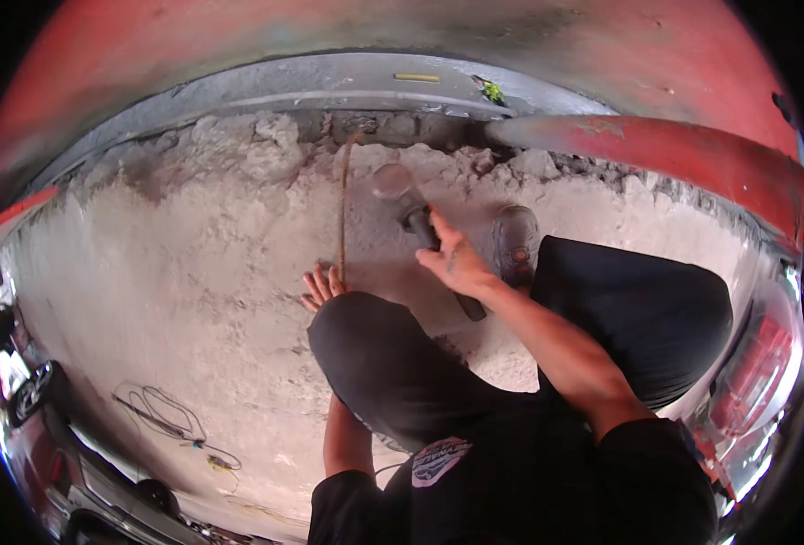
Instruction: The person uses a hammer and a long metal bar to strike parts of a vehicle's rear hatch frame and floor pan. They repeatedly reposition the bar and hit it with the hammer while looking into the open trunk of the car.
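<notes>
My right hand (455,261) is shut on the dark handle of a hammer (411,211), whose head is blurred above the broken concrete floor. My left hand (323,285) peeks out past my bent left knee, fingers around the lower end of a thin rusty metal rod (343,204) that stands up from the concrete. The rod runs toward the rubble edge (266,150) at the back. Most of my left hand is hidden by my knee in dark trousers.
My right shoe (515,241) rests on the pale dusty concrete (175,272) beside the hammer. A red painted wall and kerb (693,159) curve along the back. A loose cable (170,418) lies at lower left, near a parked vehicle wheel (29,395).
</notes>
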